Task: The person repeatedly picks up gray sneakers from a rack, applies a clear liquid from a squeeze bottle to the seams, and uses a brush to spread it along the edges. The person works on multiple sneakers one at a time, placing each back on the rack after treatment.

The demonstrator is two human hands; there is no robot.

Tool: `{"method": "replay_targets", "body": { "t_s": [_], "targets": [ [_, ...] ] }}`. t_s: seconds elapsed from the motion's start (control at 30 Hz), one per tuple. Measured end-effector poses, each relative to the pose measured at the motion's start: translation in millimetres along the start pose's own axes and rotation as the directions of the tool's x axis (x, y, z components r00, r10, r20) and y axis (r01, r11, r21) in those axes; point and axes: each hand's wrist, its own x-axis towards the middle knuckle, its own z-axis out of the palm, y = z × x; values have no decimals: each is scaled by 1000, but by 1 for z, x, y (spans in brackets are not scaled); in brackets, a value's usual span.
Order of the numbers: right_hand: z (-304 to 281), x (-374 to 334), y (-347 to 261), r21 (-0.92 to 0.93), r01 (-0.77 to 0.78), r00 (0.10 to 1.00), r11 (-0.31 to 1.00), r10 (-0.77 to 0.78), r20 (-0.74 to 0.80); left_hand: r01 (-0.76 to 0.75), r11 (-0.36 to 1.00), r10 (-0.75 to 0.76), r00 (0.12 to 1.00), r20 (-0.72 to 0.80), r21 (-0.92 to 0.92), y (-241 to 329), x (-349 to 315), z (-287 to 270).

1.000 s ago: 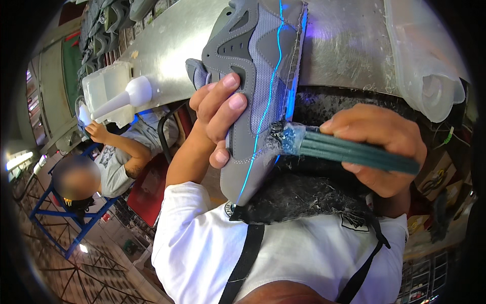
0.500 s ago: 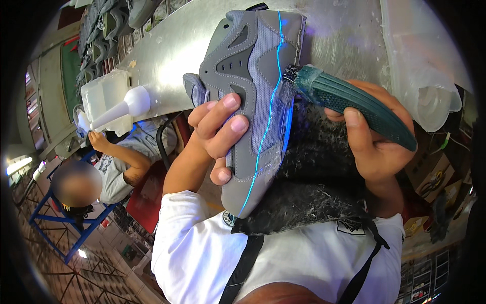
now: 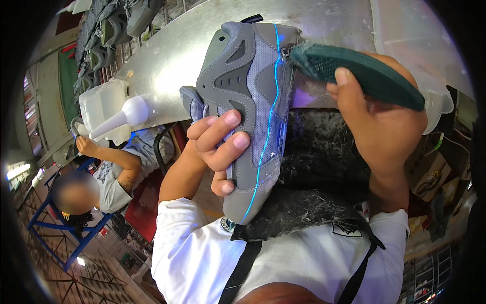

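A grey shoe upper (image 3: pixel 260 114) with mesh panels is held on its side, its long axis running from far to near. My left hand (image 3: pixel 220 152) grips it from the left, fingers curled over its side. A glowing blue line of light runs lengthwise along the shoe. My right hand (image 3: pixel 387 119) is closed round a dark green-handled brush (image 3: pixel 367 73). The brush's dark bristle end touches the shoe's right edge near the far end. Along that edge a wet, shiny film shows.
Under the shoe's far part lies a metal worktable (image 3: pixel 167 61). A white funnel-tipped bottle (image 3: pixel 132 112) and a clear plastic tub (image 3: pixel 104 101) stand at left. More grey shoes (image 3: pixel 109 30) sit on a rack beyond. A co-worker (image 3: pixel 119 167) sits at left. A black apron (image 3: pixel 319 202) covers my lap.
The brush has slid away from me along the shoe's right edge, toward its far end, and my right hand has turned with it. The shoe has shifted slightly nearer.
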Motion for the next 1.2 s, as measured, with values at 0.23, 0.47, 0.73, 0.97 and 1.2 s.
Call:
{"method": "replay_targets", "body": {
  "t_s": [0.23, 0.47, 0.73, 0.97, 1.2],
  "targets": [
    [-16, 1, 44, 190, 387, 893, 902, -418, 166, 28, 989, -53, 984, 170, 148, 0, 12, -13],
    [-17, -48, 35, 581, -42, 930, 813, -181, 321, -127, 980, 99, 979, 176, 154, -13, 15, -11],
    [-30, -47, 16, 441, 155, 841, 884, -352, 411, -189, 977, 152, 945, 288, 103, -16, 30, -20],
    [-38, -31, 3, 407, 110, 809, 907, -320, 493, -278, 959, 238, 898, 370, 59, -23, 42, -23],
    [-43, -42, -6, 389, 165, 817, 907, -346, 461, -237, 972, 211, 843, 496, -11, -23, 60, -32]
  ]
}}
